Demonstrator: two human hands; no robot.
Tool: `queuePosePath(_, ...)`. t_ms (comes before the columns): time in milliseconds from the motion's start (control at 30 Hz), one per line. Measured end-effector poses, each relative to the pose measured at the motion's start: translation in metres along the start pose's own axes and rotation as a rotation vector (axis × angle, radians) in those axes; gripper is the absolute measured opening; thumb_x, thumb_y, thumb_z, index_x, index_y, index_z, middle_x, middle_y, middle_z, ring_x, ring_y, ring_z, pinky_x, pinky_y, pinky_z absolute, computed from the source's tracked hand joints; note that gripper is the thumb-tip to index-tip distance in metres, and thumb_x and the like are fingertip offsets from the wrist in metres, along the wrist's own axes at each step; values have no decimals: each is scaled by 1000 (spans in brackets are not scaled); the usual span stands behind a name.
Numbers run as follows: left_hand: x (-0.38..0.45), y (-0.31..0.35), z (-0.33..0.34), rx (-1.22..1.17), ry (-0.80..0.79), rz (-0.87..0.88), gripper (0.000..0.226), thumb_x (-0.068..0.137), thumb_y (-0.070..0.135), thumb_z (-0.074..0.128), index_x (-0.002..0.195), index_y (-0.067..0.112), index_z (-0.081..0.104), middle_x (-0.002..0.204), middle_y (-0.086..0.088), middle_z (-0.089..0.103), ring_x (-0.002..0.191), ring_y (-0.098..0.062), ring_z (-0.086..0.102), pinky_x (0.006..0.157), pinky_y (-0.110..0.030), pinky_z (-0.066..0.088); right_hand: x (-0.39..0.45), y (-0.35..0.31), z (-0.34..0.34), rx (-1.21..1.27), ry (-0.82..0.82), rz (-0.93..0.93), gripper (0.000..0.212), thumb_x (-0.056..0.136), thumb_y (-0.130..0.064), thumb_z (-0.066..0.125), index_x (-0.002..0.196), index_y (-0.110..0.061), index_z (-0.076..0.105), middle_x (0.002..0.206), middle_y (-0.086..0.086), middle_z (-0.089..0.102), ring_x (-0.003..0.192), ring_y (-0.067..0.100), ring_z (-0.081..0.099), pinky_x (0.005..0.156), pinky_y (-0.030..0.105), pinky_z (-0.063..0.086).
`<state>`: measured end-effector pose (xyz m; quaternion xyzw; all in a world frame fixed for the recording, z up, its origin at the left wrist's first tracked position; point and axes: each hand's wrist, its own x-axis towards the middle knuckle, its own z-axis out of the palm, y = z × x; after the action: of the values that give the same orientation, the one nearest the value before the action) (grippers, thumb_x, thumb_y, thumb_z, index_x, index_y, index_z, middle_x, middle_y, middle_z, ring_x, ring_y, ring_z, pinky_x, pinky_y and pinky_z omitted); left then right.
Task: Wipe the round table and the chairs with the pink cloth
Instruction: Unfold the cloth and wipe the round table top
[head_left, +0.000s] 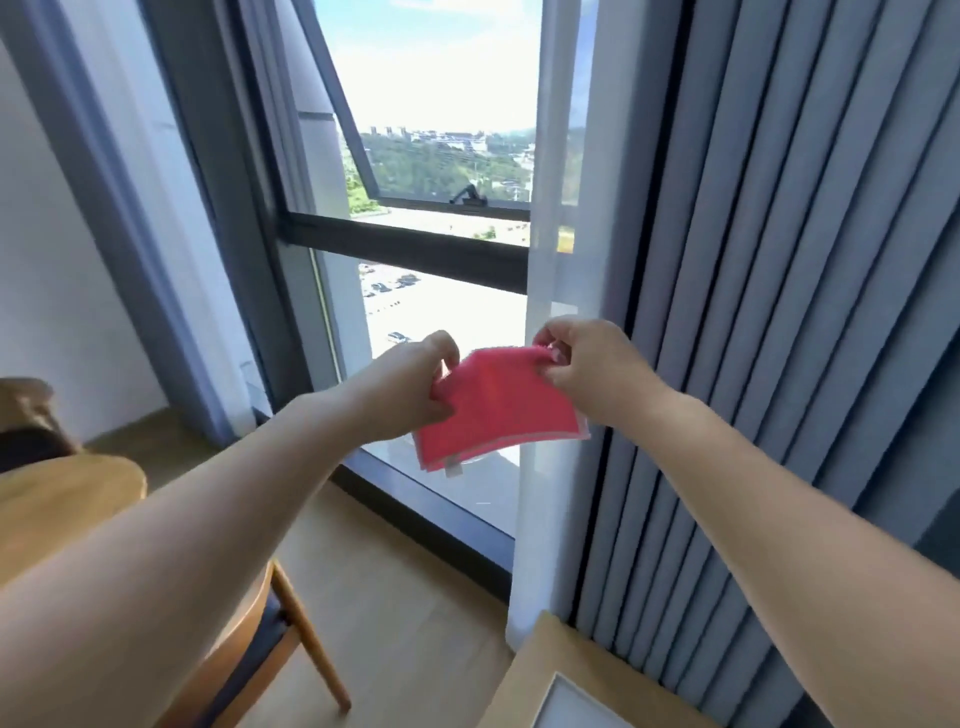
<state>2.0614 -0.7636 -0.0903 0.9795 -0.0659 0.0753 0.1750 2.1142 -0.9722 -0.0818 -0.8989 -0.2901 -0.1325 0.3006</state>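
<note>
Both arms outstretched toward tall dark-framed window (405, 244). Folded pink terry cloth (498, 410) held in air at centre, white tag dangling at 6 o'clock edge. Left hand (410, 382) pinches cloth's 9 o'clock corner; right hand (592, 371) pinches 1 o'clock corner. Grey pleated curtain (779, 260) at 3 o'clock. Light wooden chair (104, 499) at 8 o'clock, below left forearm.

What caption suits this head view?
Both hands, left and right, hold a pink cloth before a window.
</note>
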Motion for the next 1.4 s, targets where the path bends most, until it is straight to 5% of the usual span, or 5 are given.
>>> queuePosePath(600,-304,-121,-86,77,325,-418,28,86,30,70,95,19,46,82,6,50,66,-9,45,56,-15,34,-44,-285,154,242,-317,-389,10,86,-12,51,83,-18,58,80,-6,54,71,11,52,58,24,44)
queuePosePath(767,-389,-174,-105,-35,299,-401,13,85,28,69,88,22,58,79,6,60,71,-14,57,63,-25,49,-70,-392,217,313,-356,-395,12,82,-12,55,73,-18,54,77,-1,55,68,14,50,53,26,40)
queuePosePath(1000,-485,-247,-129,-221,336,-518,68,62,64,78,118,34,53,97,16,63,85,-4,63,77,-29,56,-106,-512,292,466,-460,-347,7,89,-18,58,96,-16,58,84,-3,58,76,15,57,68,31,51)
queuePosePath(1200,-519,-304,-143,-206,431,-558,50,79,31,76,121,24,50,100,9,65,91,-9,64,81,-29,56,-104,-563,328,581,-626,-309,13,92,-34,63,93,-23,70,83,-7,70,77,8,67,73,26,58)
queuePosePath(1400,-512,-369,-147,-297,365,-617,40,88,31,68,124,26,54,104,15,64,95,-2,62,74,-14,50,-69,-581,387,473,-749,-393,22,90,-7,58,100,-19,75,85,3,72,75,14,66,69,28,56)
